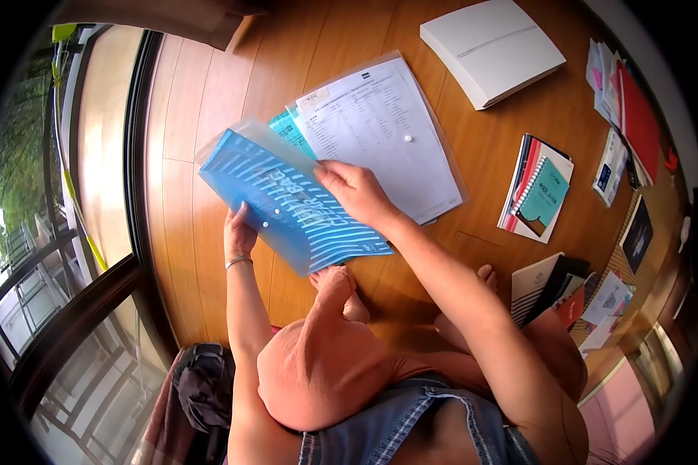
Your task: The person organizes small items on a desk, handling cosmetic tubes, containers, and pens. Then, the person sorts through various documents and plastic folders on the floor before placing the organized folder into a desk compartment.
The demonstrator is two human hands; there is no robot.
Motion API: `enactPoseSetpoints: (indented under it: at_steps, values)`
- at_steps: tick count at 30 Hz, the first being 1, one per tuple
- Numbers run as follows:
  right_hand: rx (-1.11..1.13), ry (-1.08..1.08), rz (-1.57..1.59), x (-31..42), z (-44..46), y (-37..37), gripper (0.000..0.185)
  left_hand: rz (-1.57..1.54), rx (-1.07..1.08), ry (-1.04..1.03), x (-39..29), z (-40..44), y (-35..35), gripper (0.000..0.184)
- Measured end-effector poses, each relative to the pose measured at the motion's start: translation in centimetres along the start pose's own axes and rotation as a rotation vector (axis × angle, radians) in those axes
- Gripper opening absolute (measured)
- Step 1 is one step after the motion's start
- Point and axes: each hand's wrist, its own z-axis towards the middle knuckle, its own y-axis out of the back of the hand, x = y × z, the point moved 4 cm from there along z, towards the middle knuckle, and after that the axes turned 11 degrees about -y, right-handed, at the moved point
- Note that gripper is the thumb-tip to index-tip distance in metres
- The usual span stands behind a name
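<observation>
Just off centre toward 10 o'clock: blue plastic bag (291,194), held tilted between your two hands.
Your left hand (240,232) pinches the bag's edge near its own 8 o'clock, thumb in front; your right hand (357,192) grips the edge between its 1 and 2, fingertips partly hidden, firmness cannot tell. Risks (judged): slick film could slip if either pinch loosens; if the snaps (278,211) are unfastened (cannot tell), further tilting could spill any contents. Swinging toward 12 o'clock could catch the sleeved printed sheet (376,128) beyond it and crease or shift it.
</observation>
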Motion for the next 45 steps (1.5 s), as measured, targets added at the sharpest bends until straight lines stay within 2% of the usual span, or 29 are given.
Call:
enactPoseSetpoints:
  at_steps: [2,4,6,7,8,10,14,16,17,19,20,23,24,26,29,32,33,38,45]
  values:
    - [-0.324,0.214,-0.215,-1.2,1.1,3.2,0.038,-0.035,-0.025,-0.026,-0.6,-0.4,0.6,0.040]
    - [-0.577,0.055,-0.518,-4.3,1.7,7.9,0.065,-0.087,-0.125,-0.047,-1.0,-0.6,2.3,0.036]
    - [-0.579,-0.258,-0.546,-6.7,1.5,11.2,0.089,-0.081,-0.162,-0.067,-1.1,-0.8,4.0,0.037]
    - [-0.582,-0.322,-0.804,-7.2,1.2,11.7,0.098,-0.063,-0.180,-0.060,-1.3,-1.1,4.8,0.037]
    - [-0.584,-0.325,-0.809,-7.6,1.1,12.1,0.098,-0.045,-0.197,-0.052,-1.2,-1.3,5.4,0.038]
    - [-0.531,-0.448,-0.860,-7.3,0.9,12.3,0.095,-0.037,-0.220,-0.055,-0.8,-2.0,6.2,0.038]
    - [-0.595,-0.446,-0.745,-8.3,1.0,12.7,0.090,-0.010,-0.314,-0.066,-0.8,-2.7,7.5,0.038]
    - [-0.646,-0.422,-0.701,-8.5,1.0,13.0,0.067,-0.007,-0.326,-0.055,-0.7,-3.0,7.6,0.038]
    - [-0.643,-0.420,-0.706,-8.9,1.1,13.5,0.067,-0.006,-0.325,-0.053,-0.7,-3.0,7.6,0.038]
    - [-0.476,-0.454,-0.407,-10.5,1.5,14.3,0.043,-0.008,-0.331,-0.055,-0.8,-3.1,7.6,0.038]
    - [-0.471,-0.453,-0.409,-11.1,1.5,14.5,0.043,0.012,-0.341,-0.056,-0.9,-3.1,7.7,0.037]
    - [-0.425,-0.381,-0.181,-12.5,1.8,15.1,0.024,0.026,-0.349,-0.060,-1.0,-2.9,7.2,0.036]
    - [-0.422,-0.380,-0.183,-12.8,1.8,15.1,0.024,0.025,-0.346,-0.063,-1.1,-2.8,7.2,0.035]
    - [-0.370,-0.363,0.072,-13.4,1.9,14.9,0.018,0.027,-0.340,-0.060,-1.1,-2.5,7.0,0.033]
    - [-0.320,-0.357,0.131,-15.2,2.1,15.5,0.011,0.034,-0.320,-0.058,-1.2,-2.2,7.1,0.033]
    - [-0.325,-0.229,0.285,-13.5,1.7,15.4,0.014,0.035,-0.307,-0.063,-1.3,-2.2,7.3,0.034]
    - [-0.309,-0.183,0.247,-13.3,1.8,16.1,0.019,0.032,-0.302,-0.069,-1.3,-2.2,7.4,0.034]
    - [-0.389,0.005,0.281,-8.9,0.8,20.7,0.012,0.028,-0.321,-0.063,-1.4,-2.4,7.5,0.033]
    - [-0.420,0.009,0.211,-7.3,2.3,18.7,0.018,-0.063,-0.170,-0.099,-2.3,-1.7,3.6,0.042]
